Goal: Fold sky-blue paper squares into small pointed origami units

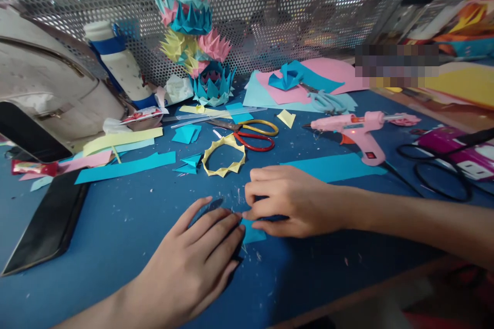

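A small piece of blue paper (253,232) lies on the dark blue table, partly covered by my hands. My left hand (200,249) rests flat at its left side, fingers stretched and the tips touching the paper's edge. From the right, my right hand (293,200) bends over the paper with curled fingers, thumb and fingertips pinching at its upper edge. Just beyond my hands sits a zigzag yellow paper ring (224,156). Folded blue paper pieces (189,164) lie left of the ring, and a blue paper strip (328,167) extends behind my right hand.
Scissors (257,136) with yellow and red handles lie behind the ring. A pink glue gun (355,131) stands at right, near a purple power strip (455,151). A folded-paper tower (212,82) rises at the back. Phones (46,221), a bottle (119,61) and a bag (50,72) occupy the left.
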### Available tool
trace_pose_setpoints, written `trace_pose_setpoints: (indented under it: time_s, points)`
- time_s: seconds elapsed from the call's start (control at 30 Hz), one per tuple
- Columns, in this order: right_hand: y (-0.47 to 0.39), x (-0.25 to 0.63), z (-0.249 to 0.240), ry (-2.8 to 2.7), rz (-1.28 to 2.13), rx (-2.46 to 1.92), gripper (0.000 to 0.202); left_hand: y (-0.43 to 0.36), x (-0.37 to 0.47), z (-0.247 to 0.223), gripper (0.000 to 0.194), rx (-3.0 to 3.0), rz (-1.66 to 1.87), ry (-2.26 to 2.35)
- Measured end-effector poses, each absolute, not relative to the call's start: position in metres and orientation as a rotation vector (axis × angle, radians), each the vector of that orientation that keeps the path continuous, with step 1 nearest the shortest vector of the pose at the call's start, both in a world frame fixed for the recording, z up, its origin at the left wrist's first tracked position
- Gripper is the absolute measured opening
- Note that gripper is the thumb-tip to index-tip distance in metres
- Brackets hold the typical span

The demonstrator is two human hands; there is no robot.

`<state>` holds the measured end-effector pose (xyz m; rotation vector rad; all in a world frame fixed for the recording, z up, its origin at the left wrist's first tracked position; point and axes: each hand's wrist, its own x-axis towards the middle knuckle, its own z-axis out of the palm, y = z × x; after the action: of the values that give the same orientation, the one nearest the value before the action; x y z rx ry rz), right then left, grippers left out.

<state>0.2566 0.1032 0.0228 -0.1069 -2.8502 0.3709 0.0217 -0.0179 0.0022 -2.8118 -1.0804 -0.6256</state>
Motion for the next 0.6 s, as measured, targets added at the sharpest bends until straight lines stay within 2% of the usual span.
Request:
trace_pose_setpoints:
  time_s: [0.17, 0.3, 0.47, 0.6]
  points:
    - [0.122, 0.262, 0.029, -2.914, 0.465, 0.027, 0.029, -0.018, 0.021, 0.002, 0.035, -2.833, -0.555, -1.033]
    - [0.126, 0.263, 0.034, -2.948, 0.401, 0.115, 0.030, -0.014, 0.021, 0.006, 0.035, -2.840, -0.540, -0.991]
    - [0.123, 0.264, 0.027, -2.916, 0.316, 0.146, 0.024, -0.014, 0.024, 0.007, 0.034, -2.812, -0.562, -0.955]
    - [0.122, 0.261, 0.016, -2.794, 0.499, 0.063, 0.019, -0.015, 0.027, 0.003, 0.030, -2.743, -0.638, -0.975]
